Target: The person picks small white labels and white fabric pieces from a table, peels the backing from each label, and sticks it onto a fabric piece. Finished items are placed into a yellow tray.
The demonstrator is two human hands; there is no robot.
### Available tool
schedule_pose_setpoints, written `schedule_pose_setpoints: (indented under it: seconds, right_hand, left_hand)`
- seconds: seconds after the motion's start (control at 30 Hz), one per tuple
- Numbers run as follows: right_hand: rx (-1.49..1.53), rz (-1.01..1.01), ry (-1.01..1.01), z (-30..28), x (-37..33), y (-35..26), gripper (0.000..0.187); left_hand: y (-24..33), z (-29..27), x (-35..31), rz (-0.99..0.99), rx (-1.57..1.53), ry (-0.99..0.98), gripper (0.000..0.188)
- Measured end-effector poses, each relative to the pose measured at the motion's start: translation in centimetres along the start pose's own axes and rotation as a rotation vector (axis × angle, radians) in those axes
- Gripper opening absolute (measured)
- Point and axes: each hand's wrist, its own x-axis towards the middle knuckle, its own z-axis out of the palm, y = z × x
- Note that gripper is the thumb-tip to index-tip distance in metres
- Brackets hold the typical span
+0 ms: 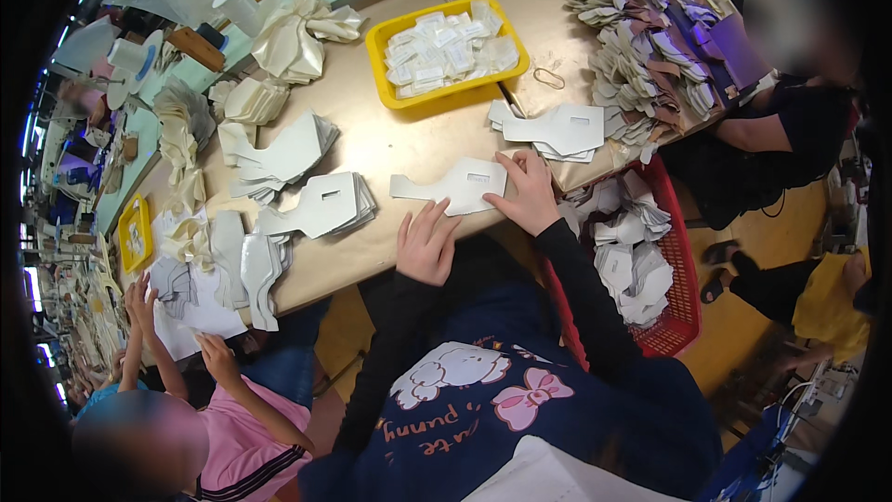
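A flat white cut piece (pixel 443 188) with a narrow tail and a small rectangular window lies near the table's front edge. My right hand (pixel 531 193) holds its wide right end, thumb at the lower corner and index finger at the upper one. My left hand (pixel 427 244) is open, with fingertips against the lower edge of the piece. Just left of it sits a stack of similar white pieces (pixel 321 206), its top one also with a window. Behind my right hand is another white stack (pixel 569 130).
A yellow tray (pixel 376 60) of small whitish packets stands at the back, beside a loose rubber band (pixel 548 79). Brown and grey pieces (pixel 641 74) pile at the far right. A red basket (pixel 686 302) of white pieces stands by my right arm. A co-worker in pink (pixel 251 432) works at left.
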Motion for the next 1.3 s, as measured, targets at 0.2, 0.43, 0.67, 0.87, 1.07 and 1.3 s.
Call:
schedule_pose_setpoints:
  seconds: [0.2, 0.43, 0.67, 0.87, 1.07, 1.3]
  right_hand:
    - [0.026, -0.081, 0.265, 2.1, -0.9, 0.9, 0.049]
    - [-0.005, -0.372, 0.195, 1.8, -1.9, 1.9, 0.042]
    - [-0.055, -0.398, -0.006, 0.6, -0.5, 1.4, 0.046]
    - [-0.03, -0.357, -0.043, 0.5, -0.4, 1.5, 0.049]
    - [-0.052, -0.35, -0.084, 0.1, 0.2, 1.4, 0.047]
    - [-0.082, -0.33, -0.067, 0.2, 0.5, 0.8, 0.038]
  left_hand:
    - [0.1, 3.2, 3.7, 0.008, 0.153, -0.098, 0.046]
    - [0.1, 3.4, 3.6, -0.016, 0.222, -0.149, 0.047]
    - [-0.1, 3.5, 3.9, -0.01, 0.245, -0.176, 0.047]
    - [-0.1, 3.7, 4.0, -0.029, 0.21, -0.169, 0.046]
    - [0.1, 3.7, 4.3, -0.061, 0.2, -0.144, 0.045]
    - [0.1, 3.8, 4.4, -0.048, 0.188, -0.097, 0.045]
